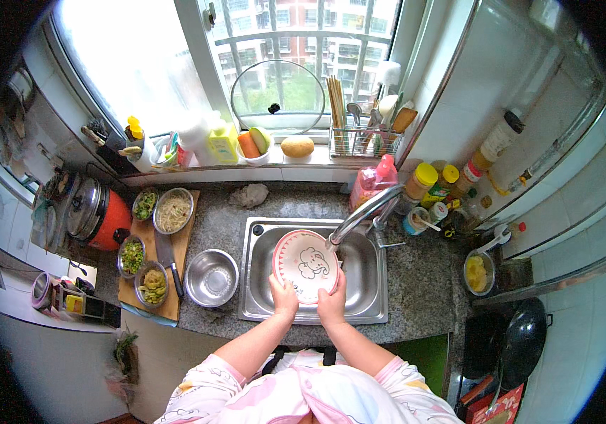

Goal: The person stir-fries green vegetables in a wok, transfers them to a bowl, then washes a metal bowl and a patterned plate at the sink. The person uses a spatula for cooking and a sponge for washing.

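Observation:
Both hands hold a white bowl [311, 265] with a pink rim and a cartoon elephant drawn inside, over the stainless steel sink [366, 286]. My left hand [284, 296] grips its lower left edge, and my right hand [333, 298] its lower right edge. The chrome faucet [358, 214] reaches over the bowl's upper right rim; whether water runs cannot be told. Left of the sink stands a steel bowl [212, 278]. Further left, a wooden cutting board [170, 310] carries a kitchen knife [168, 257] and several bowls of cut vegetables.
A red rice cooker [109, 217] stands at the left. A crumpled cloth [250, 195] lies behind the sink. A pink soap bottle [372, 185] and several condiment jars [421, 180] are at the back right. A glass lid [279, 95] leans at the window; a black wok [524, 339] is lower right.

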`<state>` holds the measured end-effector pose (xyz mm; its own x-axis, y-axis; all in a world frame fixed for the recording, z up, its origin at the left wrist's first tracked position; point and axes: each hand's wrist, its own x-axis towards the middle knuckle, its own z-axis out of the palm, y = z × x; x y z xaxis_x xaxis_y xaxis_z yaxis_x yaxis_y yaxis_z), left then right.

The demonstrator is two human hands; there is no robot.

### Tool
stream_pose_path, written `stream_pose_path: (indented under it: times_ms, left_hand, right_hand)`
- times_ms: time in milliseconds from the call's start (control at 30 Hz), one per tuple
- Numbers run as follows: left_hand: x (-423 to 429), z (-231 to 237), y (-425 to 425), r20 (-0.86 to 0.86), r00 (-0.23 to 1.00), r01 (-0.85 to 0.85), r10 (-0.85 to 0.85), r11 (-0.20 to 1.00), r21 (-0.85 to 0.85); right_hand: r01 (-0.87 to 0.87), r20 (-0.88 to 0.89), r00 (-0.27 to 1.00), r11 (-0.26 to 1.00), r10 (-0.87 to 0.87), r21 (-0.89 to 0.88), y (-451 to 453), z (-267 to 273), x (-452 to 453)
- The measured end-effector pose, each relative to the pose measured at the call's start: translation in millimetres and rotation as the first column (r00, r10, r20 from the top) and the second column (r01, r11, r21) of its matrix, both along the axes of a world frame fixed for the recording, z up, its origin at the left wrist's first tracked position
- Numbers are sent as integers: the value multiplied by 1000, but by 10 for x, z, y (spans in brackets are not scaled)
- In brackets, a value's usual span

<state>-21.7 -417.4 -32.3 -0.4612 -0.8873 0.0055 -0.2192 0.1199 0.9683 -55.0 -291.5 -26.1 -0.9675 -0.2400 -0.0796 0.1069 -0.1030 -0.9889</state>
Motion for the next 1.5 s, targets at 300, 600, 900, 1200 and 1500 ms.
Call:
stream_pose_path:
  times_ms: [300,600,900,1200,1500]
  left_hand:
    - [34,-147,29,119,992,38,-37,999,-12]
    - [30,-23,-23,30,993,114,-118,989,97]
    - [11,-109,123,39,998,45,-52,984,171]
    - [16,-15,-118,44,993,112,-110,993,-38]
    - [-46,39,-81,6,997,81,-81,985,-151]
  right_hand:
    - [24,9,1000,998,-25,55,-10,-29,-30]
    - [-64,-3,998,998,64,22,20,-46,-102]
    - [-53,-39,997,987,60,149,10,16,-211]
    - [-253,164,957,964,237,81,82,200,-316]
    - [-189,205,964,979,170,79,-3,64,-281]
